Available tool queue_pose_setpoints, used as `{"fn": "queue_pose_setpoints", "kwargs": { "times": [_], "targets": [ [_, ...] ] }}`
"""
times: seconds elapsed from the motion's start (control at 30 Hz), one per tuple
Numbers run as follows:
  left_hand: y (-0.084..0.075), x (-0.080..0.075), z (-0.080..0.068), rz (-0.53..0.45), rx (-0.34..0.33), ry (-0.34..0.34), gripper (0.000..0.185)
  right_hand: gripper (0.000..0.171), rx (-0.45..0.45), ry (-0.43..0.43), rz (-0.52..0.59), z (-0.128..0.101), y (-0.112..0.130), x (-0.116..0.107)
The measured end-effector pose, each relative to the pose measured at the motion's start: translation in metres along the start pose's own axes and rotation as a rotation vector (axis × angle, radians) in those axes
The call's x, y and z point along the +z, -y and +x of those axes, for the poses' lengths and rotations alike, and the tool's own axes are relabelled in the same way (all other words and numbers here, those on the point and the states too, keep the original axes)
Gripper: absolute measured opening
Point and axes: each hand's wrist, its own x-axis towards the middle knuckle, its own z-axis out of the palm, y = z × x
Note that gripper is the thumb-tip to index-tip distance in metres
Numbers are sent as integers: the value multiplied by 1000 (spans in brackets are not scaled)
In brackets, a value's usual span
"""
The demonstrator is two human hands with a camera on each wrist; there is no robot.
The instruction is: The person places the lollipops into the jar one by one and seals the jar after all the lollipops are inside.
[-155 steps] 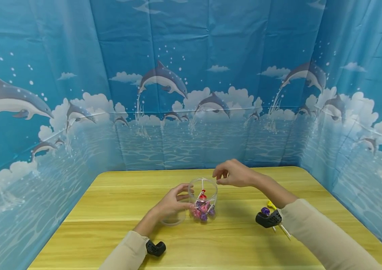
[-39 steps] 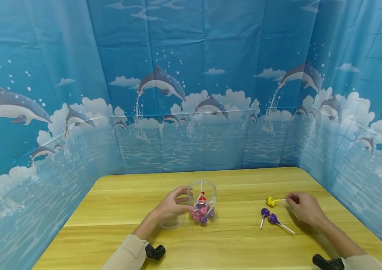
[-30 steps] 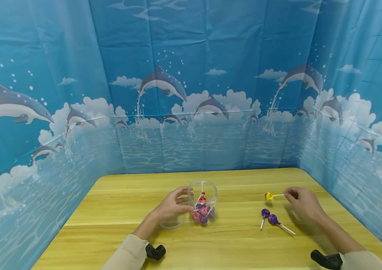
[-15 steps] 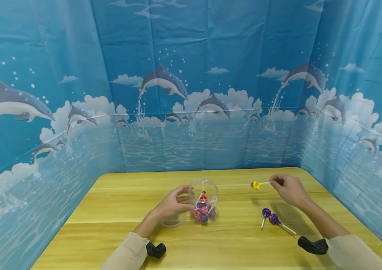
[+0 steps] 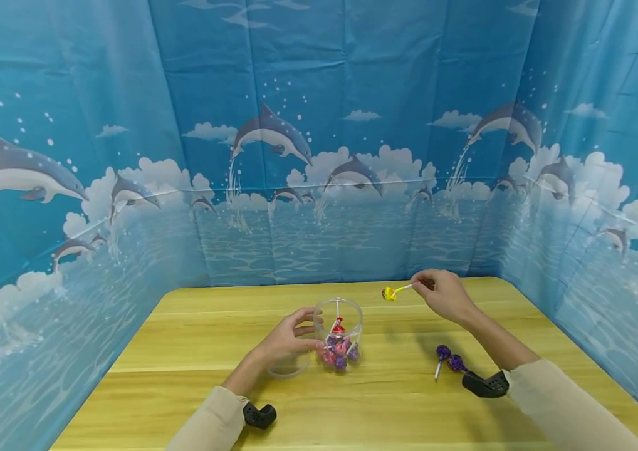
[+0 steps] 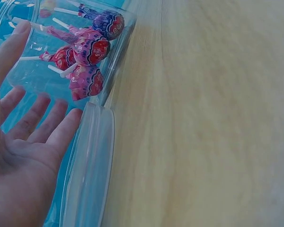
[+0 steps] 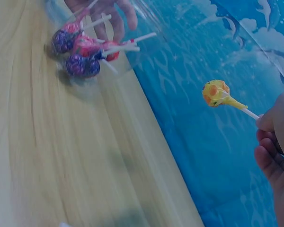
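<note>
1. One yellow lollipop hangs in the air above the counter, at about 1 o'clock from the clear plastic jar; it looks light, with a hard wrapped head on a thin stiff stick, best taken by the stick's end.
2. Right hand: fingers curled, pinching that stick, head pointing toward 9 o'clock.
3. Left hand: fingers loosely curved round the jar's side at 9 o'clock, steadying it; the smooth wall could slip.
4. Two purple lollipops lie at 3 o'clock from the jar.
</note>
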Motion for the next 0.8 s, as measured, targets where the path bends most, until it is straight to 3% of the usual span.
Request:
{"fn": "queue_pose_setpoints", "kwargs": {
  "times": [0.47,0.8],
  "targets": [
    [-3,3,-2,14,-2,8,65,16,-71,70,104,25,40,20],
    [-2,1,-1,19,0,3,65,13,-209,193,94,39,64,47]
  ]
}}
